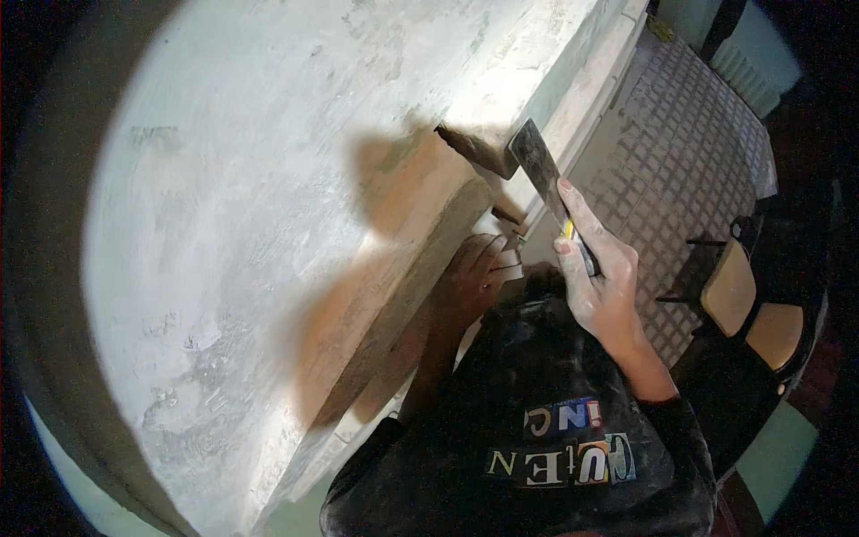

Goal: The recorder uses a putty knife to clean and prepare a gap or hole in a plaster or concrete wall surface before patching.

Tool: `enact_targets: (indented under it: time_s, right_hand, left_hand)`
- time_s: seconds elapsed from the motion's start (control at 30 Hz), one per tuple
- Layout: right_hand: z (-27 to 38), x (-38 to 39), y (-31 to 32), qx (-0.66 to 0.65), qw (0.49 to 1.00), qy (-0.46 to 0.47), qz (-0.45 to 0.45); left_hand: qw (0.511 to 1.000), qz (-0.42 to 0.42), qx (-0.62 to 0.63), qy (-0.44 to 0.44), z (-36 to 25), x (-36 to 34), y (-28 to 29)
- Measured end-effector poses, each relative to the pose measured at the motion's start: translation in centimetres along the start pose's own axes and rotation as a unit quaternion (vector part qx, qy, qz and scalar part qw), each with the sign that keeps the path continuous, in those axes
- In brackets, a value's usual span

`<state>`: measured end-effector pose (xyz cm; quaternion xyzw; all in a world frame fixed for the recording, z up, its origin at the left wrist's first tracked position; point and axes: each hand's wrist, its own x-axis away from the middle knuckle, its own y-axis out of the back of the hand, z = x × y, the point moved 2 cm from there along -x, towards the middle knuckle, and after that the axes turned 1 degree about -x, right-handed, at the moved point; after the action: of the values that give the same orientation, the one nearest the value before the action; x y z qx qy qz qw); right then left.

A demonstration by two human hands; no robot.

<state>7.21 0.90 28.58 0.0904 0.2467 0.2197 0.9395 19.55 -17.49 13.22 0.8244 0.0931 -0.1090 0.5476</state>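
Note:
My right hand (601, 267) is closed around the handle of a putty knife (539, 166). Its broad, dusty blade points up and to the left, close to a dark notch (474, 152) in the corner of a plastered ledge (429, 242). White dust coats the fingers. Lower and to the left, in shadow, my left hand (472, 268) has its fingers bent against a small white piece (508, 263) beside the ledge. What those fingers grip is partly hidden. Shadows fall across the ledge and the pale plastered surface (242, 197).
A white trim strip (598, 85) runs along the surface's right side. Below lies a patterned tiled floor (680, 152). Two tan-seated chairs, one nearer (728, 286) and one behind (775, 335), stand at right. A radiator (744, 82) is at upper right.

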Motion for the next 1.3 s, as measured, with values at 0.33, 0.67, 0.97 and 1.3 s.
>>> enact_targets:
  time_s: [0.33,0.67,0.97,1.3]
  right_hand:
    - [1.0,-0.3,0.7,0.008,0.998,-0.036,0.053]
    - [-0.6,0.7,0.0,0.049,0.998,0.013,0.037]
    - [0.4,-0.6,0.0,0.009,0.999,0.041,0.012]
    - [0.1,-0.5,-0.2,0.022,1.0,0.001,0.01]
  left_hand:
    - [0.998,0.046,-0.026,-0.018,0.7,1.2,-0.1]
    - [0.999,0.022,0.037,0.028,-0.4,0.1,0.2]
    - [0.998,0.037,-0.032,-0.029,0.3,0.1,0.4]
    - [1.0,0.028,0.01,0.007,-0.8,0.0,0.6]
